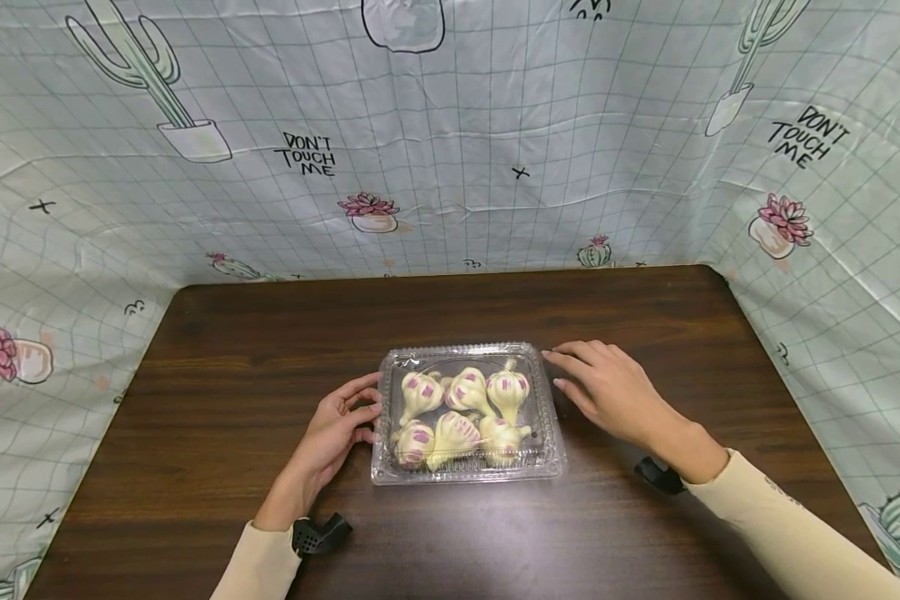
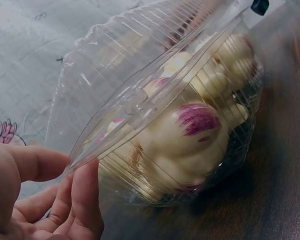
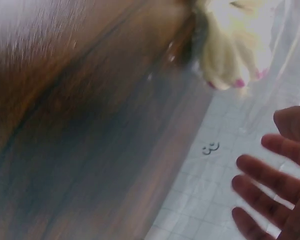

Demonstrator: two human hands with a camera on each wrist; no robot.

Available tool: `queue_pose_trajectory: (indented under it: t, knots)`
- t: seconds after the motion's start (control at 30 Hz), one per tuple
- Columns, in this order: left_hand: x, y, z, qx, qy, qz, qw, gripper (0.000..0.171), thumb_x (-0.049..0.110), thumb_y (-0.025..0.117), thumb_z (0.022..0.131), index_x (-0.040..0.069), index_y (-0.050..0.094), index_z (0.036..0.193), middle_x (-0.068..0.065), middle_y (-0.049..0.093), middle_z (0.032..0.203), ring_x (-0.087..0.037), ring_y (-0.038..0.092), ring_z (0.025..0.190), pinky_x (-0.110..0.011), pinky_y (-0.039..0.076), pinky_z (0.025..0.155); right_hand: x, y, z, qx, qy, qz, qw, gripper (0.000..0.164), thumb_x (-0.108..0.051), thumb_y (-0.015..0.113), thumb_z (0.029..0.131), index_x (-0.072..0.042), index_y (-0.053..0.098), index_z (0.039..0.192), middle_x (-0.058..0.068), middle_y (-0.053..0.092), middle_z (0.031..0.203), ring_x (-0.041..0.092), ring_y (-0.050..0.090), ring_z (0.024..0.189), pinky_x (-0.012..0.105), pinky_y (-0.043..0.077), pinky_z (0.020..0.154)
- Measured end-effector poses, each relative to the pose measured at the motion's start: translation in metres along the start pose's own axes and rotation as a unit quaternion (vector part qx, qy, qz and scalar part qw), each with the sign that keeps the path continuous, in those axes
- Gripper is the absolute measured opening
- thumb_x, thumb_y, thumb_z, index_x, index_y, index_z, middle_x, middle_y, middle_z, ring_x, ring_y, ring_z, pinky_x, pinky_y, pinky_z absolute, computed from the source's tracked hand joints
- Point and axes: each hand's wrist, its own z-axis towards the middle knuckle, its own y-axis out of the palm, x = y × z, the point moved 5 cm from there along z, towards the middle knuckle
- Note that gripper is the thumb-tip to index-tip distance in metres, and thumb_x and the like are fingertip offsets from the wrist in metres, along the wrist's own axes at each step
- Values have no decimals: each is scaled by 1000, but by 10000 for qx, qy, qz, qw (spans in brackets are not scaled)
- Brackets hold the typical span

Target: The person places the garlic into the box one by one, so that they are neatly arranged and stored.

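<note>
A clear plastic clamshell container (image 1: 468,477) rests on the table with its lid over the base. Inside lie several garlic bulbs (image 1: 454,435), cream with purple patches. My left hand (image 1: 328,435) is at the container's left side; the left wrist view shows its thumb and finger (image 2: 85,187) pinching the rim. On the other side, my right hand (image 1: 613,392) has its fingers extended near the upper right corner. In the right wrist view those fingers (image 3: 270,172) are spread, with nothing between them.
The dark wooden table (image 1: 285,333) extends around the container. A pale gridded cloth (image 1: 457,125) printed with cacti hangs behind it and along both sides. Each wrist wears a black device, such as the left one (image 1: 321,533).
</note>
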Motion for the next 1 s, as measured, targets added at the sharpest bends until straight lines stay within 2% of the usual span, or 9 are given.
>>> queue_pose_trajectory:
  t: [0.17, 0.27, 0.57, 0.83, 1.0]
  knots:
    - [-2, 2, -1, 23, 53, 65, 10000, 54, -10, 53, 103, -8, 42, 156, -5, 51, 111, -6, 53, 72, -17, 55, 59, -7, -7, -11, -316, 726, 267, 9965, 45, -24, 76, 98, -6, 68, 138, 13, 70, 130, 37, 66, 116, 55, 55, 93]
    - [-2, 4, -2, 71, 82, 85, 9999, 53, -10, 53, 104, -8, 43, 155, -5, 51, 112, -5, 53, 72, -17, 55, 59, -11, -9, -17, -568, 985, 380, 9928, 47, -29, 73, 101, -6, 66, 141, 14, 69, 134, 38, 65, 119, 57, 55, 96]
    - [-2, 8, 0, 252, 214, 107, 9994, 52, -9, 54, 104, -6, 45, 155, -4, 53, 112, -8, 56, 81, -17, 55, 61, -24, -12, -32, -991, 1286, 470, 9856, 52, -37, 67, 105, -5, 62, 145, 15, 66, 139, 38, 63, 125, 59, 53, 101]
    - [1, 10, 6, 379, 279, -5, 9989, 52, -9, 54, 104, -6, 44, 155, -3, 53, 112, -7, 58, 80, -16, 54, 60, -29, -10, -41, -990, 1654, 767, 9783, 45, -35, 64, 107, -5, 65, 141, 14, 68, 137, 38, 63, 127, 62, 52, 101]
    - [2, 9, 14, 452, 305, 0, 9985, 52, -10, 54, 104, -6, 45, 155, -3, 53, 111, -8, 58, 80, -16, 54, 60, -32, -6, -43, -937, 1710, 873, 9769, 39, -31, 63, 108, -5, 69, 136, 13, 70, 133, 37, 65, 124, 62, 53, 100]
